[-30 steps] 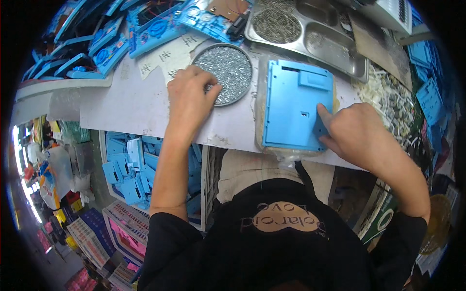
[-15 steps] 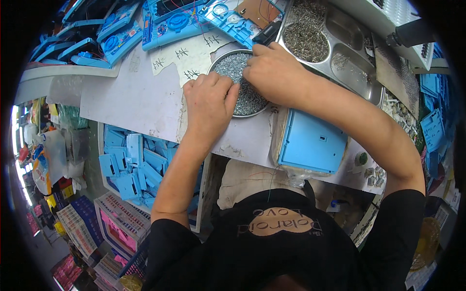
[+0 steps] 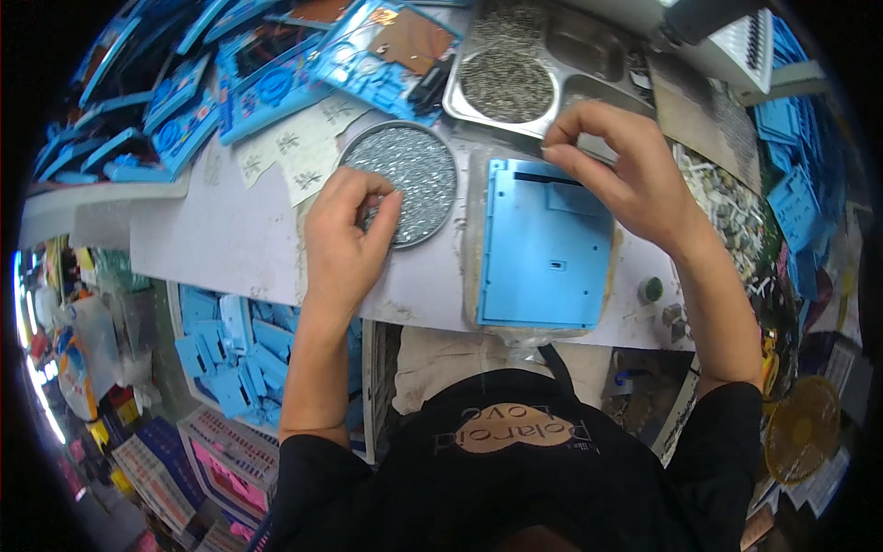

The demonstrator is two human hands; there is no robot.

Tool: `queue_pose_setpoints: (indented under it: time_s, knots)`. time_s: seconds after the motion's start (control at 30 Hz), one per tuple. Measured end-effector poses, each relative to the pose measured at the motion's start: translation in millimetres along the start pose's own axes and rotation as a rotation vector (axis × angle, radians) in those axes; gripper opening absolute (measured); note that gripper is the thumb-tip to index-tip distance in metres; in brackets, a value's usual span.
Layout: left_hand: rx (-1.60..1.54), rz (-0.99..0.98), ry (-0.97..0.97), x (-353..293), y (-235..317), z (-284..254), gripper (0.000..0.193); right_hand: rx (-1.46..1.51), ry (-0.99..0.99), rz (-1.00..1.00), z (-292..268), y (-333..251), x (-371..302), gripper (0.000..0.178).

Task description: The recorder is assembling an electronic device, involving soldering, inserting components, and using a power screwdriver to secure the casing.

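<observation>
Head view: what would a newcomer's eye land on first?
Likely the flat blue panel lying on the white bench, right hand over its upper right corner. Then the glittering small metal pieces in the round dish left of the panel, the left hand at the dish's lower left edge. Blue housings crowd the upper left.

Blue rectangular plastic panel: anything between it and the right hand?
Nothing visible. The bare right hand overlaps the upper right corner of the panel in view; the round grey dish of silvery metal bits sits left, clear.
</observation>
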State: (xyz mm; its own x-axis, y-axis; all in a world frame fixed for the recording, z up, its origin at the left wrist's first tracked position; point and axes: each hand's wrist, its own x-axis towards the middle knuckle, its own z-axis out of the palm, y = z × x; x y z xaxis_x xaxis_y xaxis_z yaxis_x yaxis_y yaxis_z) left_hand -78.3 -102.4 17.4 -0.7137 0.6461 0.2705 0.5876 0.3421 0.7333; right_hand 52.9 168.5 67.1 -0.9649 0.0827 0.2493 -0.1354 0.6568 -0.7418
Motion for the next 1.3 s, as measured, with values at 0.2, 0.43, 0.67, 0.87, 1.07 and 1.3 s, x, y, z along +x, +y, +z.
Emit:
queue_pose_setpoints:
  time_s: [0.2, 0.43, 0.67, 0.87, 1.07, 1.3]
  knots:
    - [-0.169, 0.010, -0.083, -3, 16, 19, 0.004, -0.118, 0.109, 0.265, -32, 6, -61, 0.012]
    - [-0.388, -0.032, -0.191, -8, 29, 24, 0.004, -0.132, 0.133, 0.230, -24, 32, -70, 0.013]
    - [-0.402, -0.080, -0.153, -22, 18, 24, 0.004, -0.085, 0.175, 0.213, -8, 42, -62, 0.011]
    - [-0.369, -0.064, -0.131, -27, 12, 25, 0.003, -0.097, 0.255, 0.258, 5, 45, -67, 0.011]
    - [-0.382, -0.079, -0.109, -28, 5, 20, 0.004, -0.231, 0.281, 0.222, 7, 47, -71, 0.011]
    - [-0.381, -0.103, -0.061, -31, -2, 12, 0.002, -0.142, 0.314, 0.283, 11, 48, -75, 0.015]
